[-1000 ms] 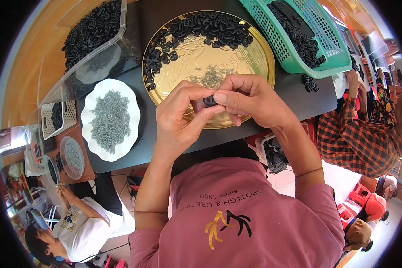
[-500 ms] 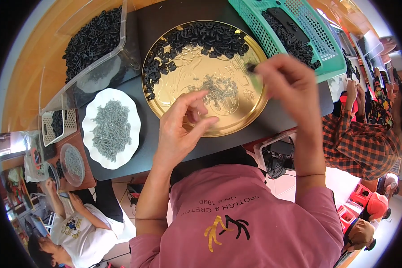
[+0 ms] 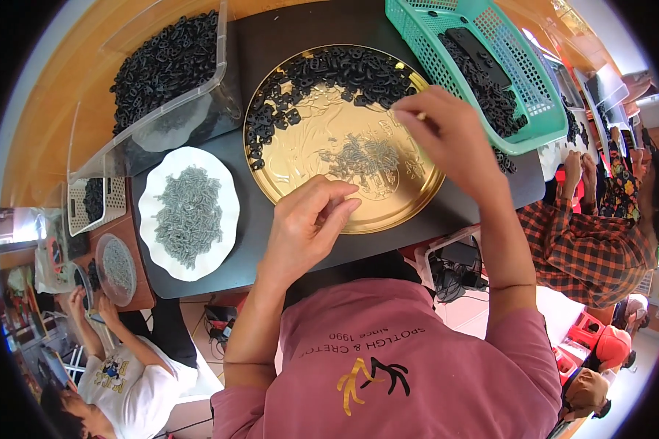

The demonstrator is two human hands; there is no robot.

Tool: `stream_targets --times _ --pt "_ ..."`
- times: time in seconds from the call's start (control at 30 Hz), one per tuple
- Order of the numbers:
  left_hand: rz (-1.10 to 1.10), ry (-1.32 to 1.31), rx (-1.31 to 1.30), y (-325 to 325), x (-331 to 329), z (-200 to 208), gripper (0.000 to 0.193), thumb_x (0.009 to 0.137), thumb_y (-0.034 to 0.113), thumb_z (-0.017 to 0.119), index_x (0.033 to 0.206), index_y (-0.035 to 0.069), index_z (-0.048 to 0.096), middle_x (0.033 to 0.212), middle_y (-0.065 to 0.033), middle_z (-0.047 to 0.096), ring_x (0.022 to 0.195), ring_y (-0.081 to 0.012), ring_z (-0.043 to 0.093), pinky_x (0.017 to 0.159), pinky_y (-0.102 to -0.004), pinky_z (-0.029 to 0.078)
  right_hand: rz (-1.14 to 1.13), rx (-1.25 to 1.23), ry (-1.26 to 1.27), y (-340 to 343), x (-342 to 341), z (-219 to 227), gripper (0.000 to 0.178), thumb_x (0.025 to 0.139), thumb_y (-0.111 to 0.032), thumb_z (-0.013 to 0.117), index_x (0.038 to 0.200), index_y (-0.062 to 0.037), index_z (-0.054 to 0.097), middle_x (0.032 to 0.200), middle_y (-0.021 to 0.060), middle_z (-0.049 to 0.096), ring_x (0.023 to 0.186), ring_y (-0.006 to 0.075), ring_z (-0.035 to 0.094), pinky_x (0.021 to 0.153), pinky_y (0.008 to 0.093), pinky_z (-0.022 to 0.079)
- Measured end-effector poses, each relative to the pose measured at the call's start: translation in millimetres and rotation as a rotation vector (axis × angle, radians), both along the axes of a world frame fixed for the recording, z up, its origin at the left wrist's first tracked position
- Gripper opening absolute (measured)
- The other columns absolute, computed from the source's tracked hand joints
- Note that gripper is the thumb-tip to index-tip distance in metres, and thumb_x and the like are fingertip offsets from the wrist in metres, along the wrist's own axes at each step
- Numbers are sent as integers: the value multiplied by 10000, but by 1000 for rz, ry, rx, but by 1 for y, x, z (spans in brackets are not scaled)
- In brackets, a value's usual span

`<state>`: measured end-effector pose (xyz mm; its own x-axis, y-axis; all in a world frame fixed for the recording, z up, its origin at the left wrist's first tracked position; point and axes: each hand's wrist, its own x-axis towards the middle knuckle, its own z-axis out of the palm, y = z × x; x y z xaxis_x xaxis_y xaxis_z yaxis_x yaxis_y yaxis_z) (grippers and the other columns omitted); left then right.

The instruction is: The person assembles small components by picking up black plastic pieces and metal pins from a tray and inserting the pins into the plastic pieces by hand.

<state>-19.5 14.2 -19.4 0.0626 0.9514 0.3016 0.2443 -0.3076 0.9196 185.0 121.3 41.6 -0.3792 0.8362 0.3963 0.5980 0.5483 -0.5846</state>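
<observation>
A round gold tray (image 3: pixel 307 157) lies before me. Small black plastic pieces (image 3: pixel 351 69) line its far and left sides, and a loose heap of small grey screw-like pins (image 3: pixel 362 155) sits toward its middle. Over the tray's near rim is my left hand (image 3: pixel 307 223), thumb and forefinger closed nearly tip to tip; anything between them is too small to make out. Above the right rim, my right hand (image 3: pixel 450 139) has curled fingers, their tips close to the black pieces. What those fingers hold, if anything, is hidden.
Left of the tray stand a white scalloped plate (image 3: pixel 148 208) of grey pins and a clear bin (image 3: pixel 231 80) of black pieces. A green basket (image 3: pixel 549 121) with black parts is at the far right. People sit at both sides, one in a checked shirt (image 3: pixel 589 252).
My left thumb and forefinger, apart before, have come together. My right hand has moved a little left; the dark piece seen blurred at its fingertips no longer shows there. The whole view has shifted slightly.
</observation>
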Motion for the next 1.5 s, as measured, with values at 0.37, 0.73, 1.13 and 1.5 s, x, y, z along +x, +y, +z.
stream_targets --times 0.37,0.73,1.13,1.5 --pt "10 3 39 2 -3 4 151 820 -4 668 966 -4 632 721 -74 566 567 -142 539 496 -255 428 30 98 -459 53 -40 -43 183 862 -200 607 914 -51 700 843 112 631 744 315 624 683 393 499" --pt "14 6 27 2 -4 8 143 828 4 660 967 -8 629 736 -92 580 581 -168 561 512 -266 447 36 126 -468 57 -54 -44 182 838 -219 621 873 -62 707 827 111 618 728 309 631 657 398 508" --pt "46 -26 -7 2 -3 6 125 844 4 647 967 -16 637 749 -84 595 581 -134 553 510 -254 439 194 21 -386 60 -61 -47 98 800 -107 615 812 -9 619 790 131 615 701 334 629 637 402 503" --pt "266 -277 -59 10 1 0 129 914 41 605 1020 -27 633 809 -27 640 676 -38 553 588 -186 455 327 -917 441 13 -39 -23 157 888 -99 647 1022 -23 620 836 -11 633 655 6 518 528 174 389"
